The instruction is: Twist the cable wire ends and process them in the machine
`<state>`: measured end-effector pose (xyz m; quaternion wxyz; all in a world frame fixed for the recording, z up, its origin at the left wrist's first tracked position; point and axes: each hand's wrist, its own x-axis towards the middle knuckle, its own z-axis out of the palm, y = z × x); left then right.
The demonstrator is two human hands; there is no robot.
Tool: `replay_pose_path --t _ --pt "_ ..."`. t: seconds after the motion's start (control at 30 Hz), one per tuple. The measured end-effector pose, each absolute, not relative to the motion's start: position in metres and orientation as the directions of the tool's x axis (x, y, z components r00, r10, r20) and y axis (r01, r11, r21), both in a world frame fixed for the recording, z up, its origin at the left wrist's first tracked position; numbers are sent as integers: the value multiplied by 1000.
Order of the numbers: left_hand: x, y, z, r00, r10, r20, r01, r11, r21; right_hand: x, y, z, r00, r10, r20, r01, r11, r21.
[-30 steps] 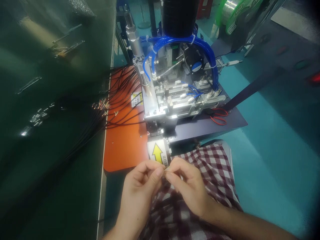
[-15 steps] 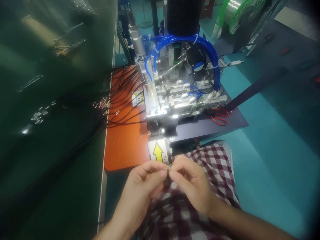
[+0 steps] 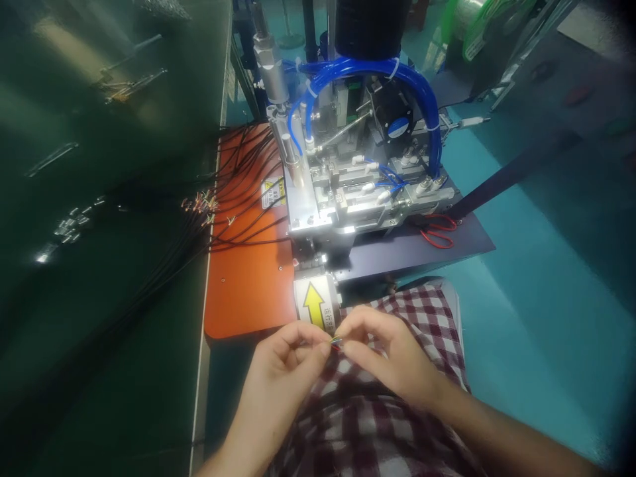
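Note:
Thin coloured wires (image 3: pixel 336 340), green, yellow and red among them, run between my two hands above my lap. My left hand (image 3: pixel 291 361) pinches one end of them between thumb and forefinger. From the other side, my right hand (image 3: pixel 385 351) has its thumb and fingertips closed about the same wires. The fingertips of both hands are almost touching. Just beyond them sits a white cylinder (image 3: pixel 318 299) of the machine, marked with a yellow arrow. Where the wires lead behind the fingers is hidden.
A machine (image 3: pixel 338 192) with blue air hoses (image 3: pixel 368 66) stands ahead on an orange plate (image 3: pixel 248 285). Black cables (image 3: pixel 163 258) with stripped, coloured ends cross from the dark green table (image 3: pixel 99 344) onto the plate. A green wire spool (image 3: pixel 472 30) is at the back right.
My right hand has moved slightly away from the left, and its fingers have shifted on the wires. More of the coloured wires shows between the fingertips.

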<state>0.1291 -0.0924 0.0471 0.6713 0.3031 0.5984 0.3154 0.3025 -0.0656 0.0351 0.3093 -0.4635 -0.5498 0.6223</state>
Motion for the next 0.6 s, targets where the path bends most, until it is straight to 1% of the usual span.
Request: replay_pose_path --t 0.2,0.4,0.6 --pt "129 -92 48 83 774 -627 -62 632 772 304 -59 41 -361 915 -177 129 -139 -982" --pt "127 -93 49 99 771 -629 -103 636 765 307 -63 40 -319 945 66 156 121 -980" --pt "126 -95 48 101 790 -605 -100 613 784 306 -69 38 -281 949 145 193 204 -960"
